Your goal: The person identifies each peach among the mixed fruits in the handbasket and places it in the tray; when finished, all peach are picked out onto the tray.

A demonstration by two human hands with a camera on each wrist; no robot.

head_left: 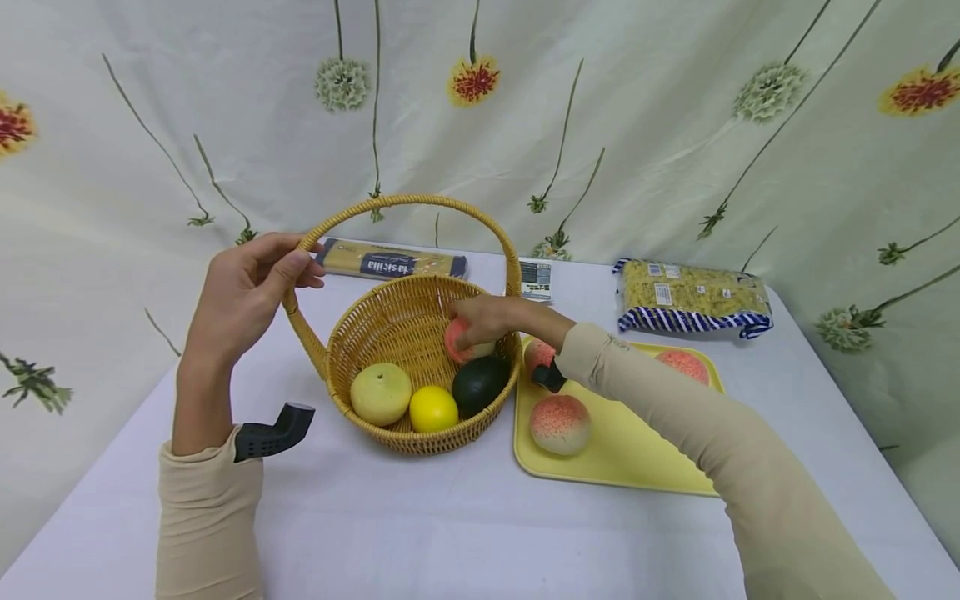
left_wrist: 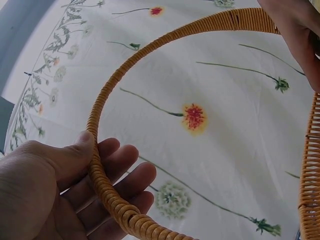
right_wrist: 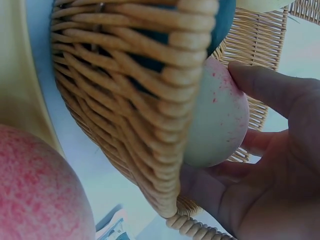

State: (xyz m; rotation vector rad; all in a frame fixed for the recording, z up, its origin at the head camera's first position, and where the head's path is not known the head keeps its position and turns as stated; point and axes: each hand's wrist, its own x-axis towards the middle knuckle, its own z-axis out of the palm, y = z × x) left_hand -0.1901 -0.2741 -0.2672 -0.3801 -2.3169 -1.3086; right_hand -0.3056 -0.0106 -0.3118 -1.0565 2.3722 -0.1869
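A wicker basket (head_left: pixel 427 444) with a tall arched handle (head_left: pixel 420 200) stands on the white-covered table. My left hand (head_left: pixel 243 292) holds the left side of that handle, thumb on one side and fingers behind it. Inside the basket, near its right wall, my right hand (head_left: pixel 486 318) grips a pink-and-cream peach (right_wrist: pixel 220 115); the wicker rim hides part of the fruit in the right wrist view. Along the basket's front lie a pale green round fruit (head_left: pixel 381 395), a yellow lemon (head_left: pixel 433 409) and a dark green avocado (head_left: pixel 480 385), which is beside the held peach.
Right of the basket, a yellow tray (head_left: pixel 630 442) bears peaches, one (head_left: pixel 560 423) near its left edge and another (head_left: pixel 684 365) at the back, partly behind my sleeve. Farther back are a bag of pasta (head_left: pixel 690 293), a spaghetti pack (head_left: pixel 390 260) and a small printed packet (head_left: pixel 536 280).
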